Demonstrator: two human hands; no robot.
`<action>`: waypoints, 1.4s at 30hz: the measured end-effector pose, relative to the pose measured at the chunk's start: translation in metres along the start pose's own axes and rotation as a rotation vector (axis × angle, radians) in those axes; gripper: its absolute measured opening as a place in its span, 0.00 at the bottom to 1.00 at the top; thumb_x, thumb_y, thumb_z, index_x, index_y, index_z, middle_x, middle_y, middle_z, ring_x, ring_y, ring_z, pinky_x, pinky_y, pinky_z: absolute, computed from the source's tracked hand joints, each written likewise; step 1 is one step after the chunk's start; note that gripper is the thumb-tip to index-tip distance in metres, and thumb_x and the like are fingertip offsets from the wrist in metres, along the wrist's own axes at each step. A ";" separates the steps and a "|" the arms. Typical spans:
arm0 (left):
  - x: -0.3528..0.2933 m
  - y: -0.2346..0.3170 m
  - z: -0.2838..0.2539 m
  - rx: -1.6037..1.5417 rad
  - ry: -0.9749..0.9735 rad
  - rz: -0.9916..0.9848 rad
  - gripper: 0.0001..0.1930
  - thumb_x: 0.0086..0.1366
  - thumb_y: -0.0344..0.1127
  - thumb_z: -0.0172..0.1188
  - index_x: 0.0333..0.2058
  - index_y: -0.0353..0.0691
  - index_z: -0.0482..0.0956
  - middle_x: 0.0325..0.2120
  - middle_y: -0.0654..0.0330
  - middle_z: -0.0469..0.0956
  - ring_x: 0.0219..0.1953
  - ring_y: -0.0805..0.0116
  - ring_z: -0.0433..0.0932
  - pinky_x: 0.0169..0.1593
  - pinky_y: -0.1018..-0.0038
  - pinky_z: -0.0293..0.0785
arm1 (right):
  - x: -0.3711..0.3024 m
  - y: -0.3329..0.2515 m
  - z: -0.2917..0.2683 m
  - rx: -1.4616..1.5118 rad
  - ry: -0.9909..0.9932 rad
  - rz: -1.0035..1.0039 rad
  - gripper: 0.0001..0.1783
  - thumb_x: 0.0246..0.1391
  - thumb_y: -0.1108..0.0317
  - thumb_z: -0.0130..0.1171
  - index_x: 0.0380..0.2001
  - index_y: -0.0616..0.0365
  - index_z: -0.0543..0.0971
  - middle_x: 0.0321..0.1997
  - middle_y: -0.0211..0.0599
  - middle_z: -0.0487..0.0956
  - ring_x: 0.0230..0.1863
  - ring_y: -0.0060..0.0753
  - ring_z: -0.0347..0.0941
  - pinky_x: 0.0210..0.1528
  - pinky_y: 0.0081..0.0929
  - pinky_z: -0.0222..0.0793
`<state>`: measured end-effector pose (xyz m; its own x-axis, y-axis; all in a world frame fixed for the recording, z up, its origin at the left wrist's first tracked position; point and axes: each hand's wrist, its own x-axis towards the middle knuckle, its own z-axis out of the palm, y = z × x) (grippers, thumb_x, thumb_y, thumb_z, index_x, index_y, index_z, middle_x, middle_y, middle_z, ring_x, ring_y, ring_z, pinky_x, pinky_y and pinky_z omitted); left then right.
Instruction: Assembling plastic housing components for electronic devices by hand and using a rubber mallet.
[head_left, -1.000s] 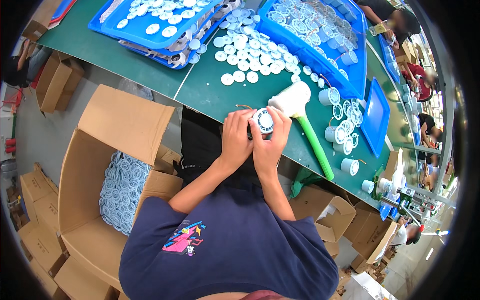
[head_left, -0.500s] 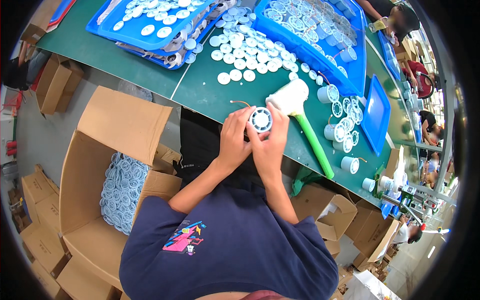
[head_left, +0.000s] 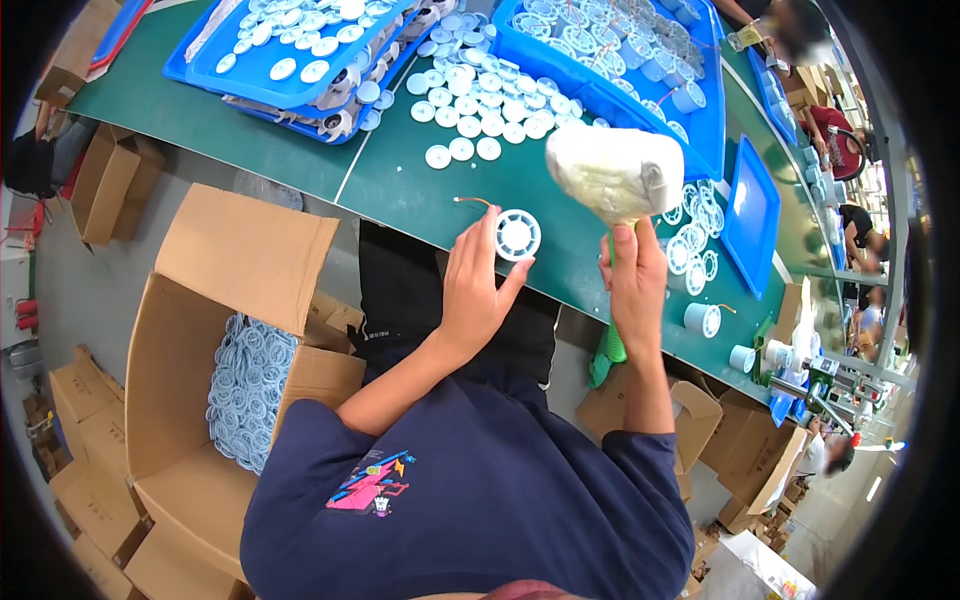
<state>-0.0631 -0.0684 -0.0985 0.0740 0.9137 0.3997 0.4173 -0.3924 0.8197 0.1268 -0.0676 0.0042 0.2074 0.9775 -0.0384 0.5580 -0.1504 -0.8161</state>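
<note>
My left hand [head_left: 474, 298] steadies a small pale-blue cylindrical fan housing [head_left: 517, 236] at the near edge of the green table. Its round slotted face is upward, and a thin wire with a small connector sticks out to the left. My right hand [head_left: 638, 290] is closed around the green handle of a mallet [head_left: 612, 172], right of the housing. The mallet's thick head looks wrapped in whitish material and is lifted over the table, covering some of the parts behind it. Pale round discs [head_left: 470, 105] lie scattered beyond my hands.
Blue trays [head_left: 300, 70] with discs are stacked at the far left; a large blue bin [head_left: 610, 85] of housings stands far right. Slotted rings [head_left: 690, 245] and a flat blue tray [head_left: 752, 220] lie rightward. An open carton [head_left: 160, 380] of pale-blue rings stands at my left.
My right hand has left the housing, taken the mallet by its handle and raised it off the table. My left hand still keeps the housing at nearly the same spot.
</note>
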 end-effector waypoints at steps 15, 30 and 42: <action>0.006 -0.021 -0.002 -0.079 -0.034 0.053 0.42 0.59 0.35 0.75 0.69 0.31 0.63 0.54 0.48 0.79 0.55 0.49 0.78 0.59 0.58 0.71 | -0.084 0.055 -0.011 -0.272 0.049 -0.212 0.11 0.60 0.75 0.61 0.45 0.67 0.79 0.36 0.52 0.82 0.37 0.55 0.80 0.41 0.41 0.73; 0.001 -0.033 0.008 -0.027 0.122 0.107 0.47 0.59 0.36 0.72 0.71 0.24 0.56 0.53 0.54 0.84 0.58 0.58 0.80 0.66 0.58 0.62 | -0.042 -0.048 -0.004 -0.756 -0.229 -0.480 0.30 0.57 0.56 0.71 0.62 0.49 0.78 0.25 0.35 0.74 0.22 0.41 0.76 0.22 0.39 0.69; -0.001 -0.032 0.005 -0.036 0.061 0.033 0.54 0.57 0.44 0.76 0.72 0.25 0.52 0.55 0.57 0.84 0.59 0.61 0.79 0.65 0.61 0.62 | 0.014 -0.063 -0.006 -0.462 -0.248 -0.277 0.23 0.64 0.55 0.65 0.57 0.54 0.80 0.34 0.51 0.85 0.34 0.57 0.82 0.35 0.47 0.74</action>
<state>-0.0718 -0.0560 -0.1276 0.0313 0.8926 0.4497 0.3825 -0.4264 0.8197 0.0991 -0.0458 0.0582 -0.1585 0.9866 -0.0391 0.8684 0.1205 -0.4811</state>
